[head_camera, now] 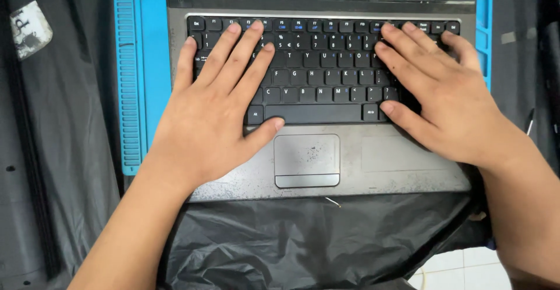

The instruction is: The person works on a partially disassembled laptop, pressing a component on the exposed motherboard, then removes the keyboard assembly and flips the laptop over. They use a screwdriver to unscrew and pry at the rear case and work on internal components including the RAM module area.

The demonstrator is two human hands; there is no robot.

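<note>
Both hands lie spread flat on the laptop keyboard (pixel 324 62): left hand (pixel 213 112) over its left half, right hand (pixel 443 94) over its right, fingers pointing toward the hinge

The laptop (pixel 350 167) is the landmark. Its screen is cut off by the top edge; only a dark strip above the keyboard (pixel 321 74) shows. The left hand (pixel 210 115) covers the left keys and the near-left corner of the palm rest. The right hand (pixel 449 103) hides the right keys and the laptop's right edge. Both forearms leave the picture at the bottom. The blue mat (pixel 137 74) under the laptop is mostly covered; only strips on the left and right are visible. Left of the laptop, a pale tag (pixel 29 28) has marks too blurred to tell. The small wire (pixel 333 201) at the front edge is too thin to identify.
</note>
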